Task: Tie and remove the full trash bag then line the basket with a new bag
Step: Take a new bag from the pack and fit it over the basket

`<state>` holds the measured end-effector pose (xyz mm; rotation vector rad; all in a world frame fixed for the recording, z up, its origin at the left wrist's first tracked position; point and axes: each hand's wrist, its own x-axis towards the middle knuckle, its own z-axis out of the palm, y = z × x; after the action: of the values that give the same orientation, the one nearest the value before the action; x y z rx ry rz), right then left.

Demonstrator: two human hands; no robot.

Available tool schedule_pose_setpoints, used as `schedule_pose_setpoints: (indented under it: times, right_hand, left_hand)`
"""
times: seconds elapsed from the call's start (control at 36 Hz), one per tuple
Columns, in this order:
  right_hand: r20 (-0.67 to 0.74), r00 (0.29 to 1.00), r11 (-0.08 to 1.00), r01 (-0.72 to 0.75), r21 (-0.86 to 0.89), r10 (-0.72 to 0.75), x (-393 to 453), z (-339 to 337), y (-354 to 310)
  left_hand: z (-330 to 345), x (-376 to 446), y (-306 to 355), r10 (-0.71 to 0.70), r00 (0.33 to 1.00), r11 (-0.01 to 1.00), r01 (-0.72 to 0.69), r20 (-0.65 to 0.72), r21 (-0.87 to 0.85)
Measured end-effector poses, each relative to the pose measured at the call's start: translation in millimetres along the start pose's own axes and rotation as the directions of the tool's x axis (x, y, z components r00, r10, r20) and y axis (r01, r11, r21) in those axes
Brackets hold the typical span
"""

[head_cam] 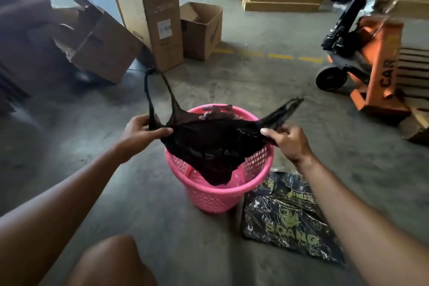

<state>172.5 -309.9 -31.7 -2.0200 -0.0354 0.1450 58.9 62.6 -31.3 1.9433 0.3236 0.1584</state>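
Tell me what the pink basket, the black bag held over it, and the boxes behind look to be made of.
Basket: likely moulded plastic, glossy pink, with a uniform lattice of holes.
Bag: thin plastic film, seemingly; it is slightly see-through, crinkles, and sags between the left hand and right hand.
Boxes: brown corrugated cardboard, matte, with creased flaps.

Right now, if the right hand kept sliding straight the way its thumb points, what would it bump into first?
Probably the left hand. The right hand points leftward along the black bag stretched above the pink basket; only bag film lies between them, though depth is hard to judge.
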Motion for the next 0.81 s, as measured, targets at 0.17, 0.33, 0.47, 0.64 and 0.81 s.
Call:
schedule_pose_setpoints:
  times: [0.17, 0.33, 0.47, 0.64, 0.81]
  right_hand:
    - [0.156, 0.982, 0.960, 0.143, -0.241, -0.107, -40.0, -31.4, 13.2]
    - [0.291, 0.956, 0.910, 0.090, -0.404, 0.035, -58.5, -52.8, 74.6]
    - [0.552, 0.805, 0.903, 0.050, -0.427, 0.217, -69.9, -59.4, 79.5]
    - [0.328, 0.863, 0.878, -0.231, -0.419, 0.384, -43.0, -91.0, 104.3]
    - [0.075, 0.997, 0.971, 0.050, -0.234, -0.034, -52.2, -76.6, 43.4]
  left_hand:
    - [-11.7, -38.6, -16.4, 0.070, 0.996, 0.992, -0.075, 0.057, 0.101]
    - [-24.4, -69.7, -66.0, 0.009, 0.997, 0.964, -0.030, 0.080, 0.266]
    - [-31.1, -87.7, -85.2, -0.087, 0.947, 0.972, 0.013, 0.308, 0.236]
    - [-65.6, -101.0, -121.3, -0.175, 0.949, 0.921, 0.063, 0.263, 0.384]
    - [-89.9, -82.6, -99.6, -0.007, 0.954, 0.964, 0.086, -0.299, 0.252]
